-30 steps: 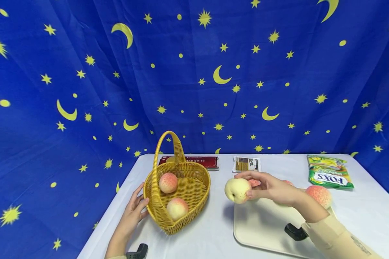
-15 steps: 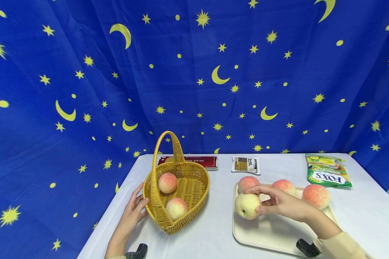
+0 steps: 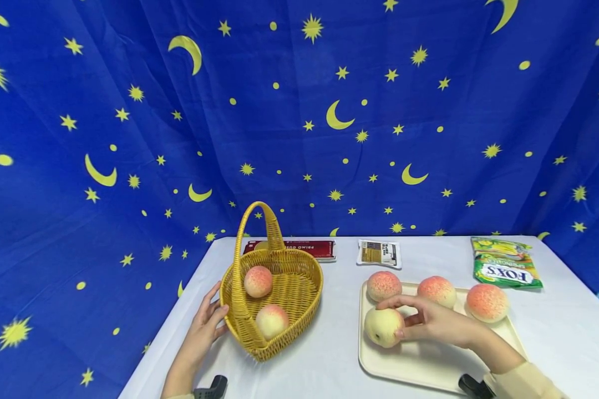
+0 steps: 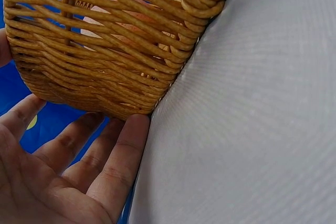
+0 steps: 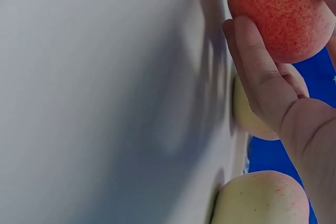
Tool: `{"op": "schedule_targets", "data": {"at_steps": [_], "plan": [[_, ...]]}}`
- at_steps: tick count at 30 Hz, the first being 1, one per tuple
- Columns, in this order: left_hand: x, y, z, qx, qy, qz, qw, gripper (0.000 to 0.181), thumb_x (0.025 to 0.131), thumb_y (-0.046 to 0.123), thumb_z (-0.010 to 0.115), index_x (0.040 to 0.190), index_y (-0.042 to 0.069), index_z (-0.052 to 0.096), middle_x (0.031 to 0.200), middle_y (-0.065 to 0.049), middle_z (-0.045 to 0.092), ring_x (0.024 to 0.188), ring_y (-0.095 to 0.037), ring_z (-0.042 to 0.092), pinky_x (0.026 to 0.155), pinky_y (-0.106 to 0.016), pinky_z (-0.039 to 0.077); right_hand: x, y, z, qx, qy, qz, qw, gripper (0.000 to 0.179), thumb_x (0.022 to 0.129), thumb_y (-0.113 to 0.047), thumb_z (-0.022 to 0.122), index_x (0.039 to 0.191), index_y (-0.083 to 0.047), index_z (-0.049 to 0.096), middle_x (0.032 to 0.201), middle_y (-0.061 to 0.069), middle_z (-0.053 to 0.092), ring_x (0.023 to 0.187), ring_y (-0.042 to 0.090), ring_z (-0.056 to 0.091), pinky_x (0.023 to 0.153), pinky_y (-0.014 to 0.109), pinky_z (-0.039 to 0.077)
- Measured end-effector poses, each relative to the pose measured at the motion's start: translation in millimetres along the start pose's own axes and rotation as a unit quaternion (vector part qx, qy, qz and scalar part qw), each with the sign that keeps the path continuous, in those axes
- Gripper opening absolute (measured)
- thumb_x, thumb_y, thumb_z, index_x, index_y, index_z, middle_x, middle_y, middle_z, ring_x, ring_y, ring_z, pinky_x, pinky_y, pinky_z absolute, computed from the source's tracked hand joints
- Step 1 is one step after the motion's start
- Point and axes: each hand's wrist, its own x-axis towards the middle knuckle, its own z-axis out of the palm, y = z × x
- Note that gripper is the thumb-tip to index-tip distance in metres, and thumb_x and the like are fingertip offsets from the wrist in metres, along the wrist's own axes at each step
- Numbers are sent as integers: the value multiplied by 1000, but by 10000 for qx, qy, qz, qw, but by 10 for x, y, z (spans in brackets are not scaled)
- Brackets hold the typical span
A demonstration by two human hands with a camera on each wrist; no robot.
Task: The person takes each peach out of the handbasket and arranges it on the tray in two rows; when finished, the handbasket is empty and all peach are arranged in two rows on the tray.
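A golden wicker basket (image 3: 311,310) with a tall handle stands on the left, holding one reddish peach (image 3: 258,281) and one paler peach (image 3: 272,321). My left hand (image 3: 204,321) touches the basket's left outer side; in the left wrist view its extended fingers (image 4: 118,163) meet the woven wall. Over the left part of a cream tray (image 3: 404,368), my right hand (image 3: 436,324) grips a peach (image 3: 383,328) between thumb and fingers. Its pale side faces the head camera, and its red side shows in the right wrist view. Whether it touches the tray, I cannot tell.
Along the tray's back sit a left peach (image 3: 384,285), a middle peach (image 3: 437,291) and a right peach (image 3: 487,302). Behind are a dark red packet (image 3: 314,249), a small sachet (image 3: 379,254) and a green FOX'S bag (image 3: 505,263). A blue curtain (image 3: 289,138) hangs behind the table.
My right hand has moved with its peach from the gap between basket and tray, rightward and toward me, down over the tray. The left hand and basket stay put.
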Motion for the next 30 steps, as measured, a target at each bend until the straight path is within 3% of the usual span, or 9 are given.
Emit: {"op": "schedule_targets", "data": {"at_steps": [5,14,18,25,30], "plan": [[4,-1,6,29,9,-22,10000,71,115,34,52,174,29,15,171,-28,33,150,-38,46,104,-40,62,-5,40,12,-120,59,-26,9999,53,98,-12,78,148,-9,59,151,21,60,110,18,76,92,23,58],[13,5,15,91,43,-126,9999,71,115,35,52,174,31,13,172,-28,31,153,-42,44,111,-49,58,20,31,34,-124,82,109,9998,28,110,-15,61,135,-4,65,138,22,64,112,11,73,87,31,66],[4,10,16,107,66,-125,9998,71,115,34,52,174,30,14,171,-28,32,151,-41,45,111,-49,58,10,25,44,-161,102,238,9995,30,109,-16,62,137,-3,64,134,24,64,108,12,72,84,31,66],[-2,5,9,74,38,-50,10000,71,115,34,52,174,30,14,170,-28,35,147,-34,50,106,-41,61,-20,46,65,215,-39,664,9976,41,108,-19,65,144,0,58,120,14,65,93,13,69,78,32,67],[6,1,7,75,26,-59,10000,71,115,35,52,174,30,13,170,-28,35,147,-35,50,106,-42,61,-24,49,71,209,-106,544,9982,42,107,-17,66,144,3,59,117,13,64,88,11,69,74,30,66]]}}
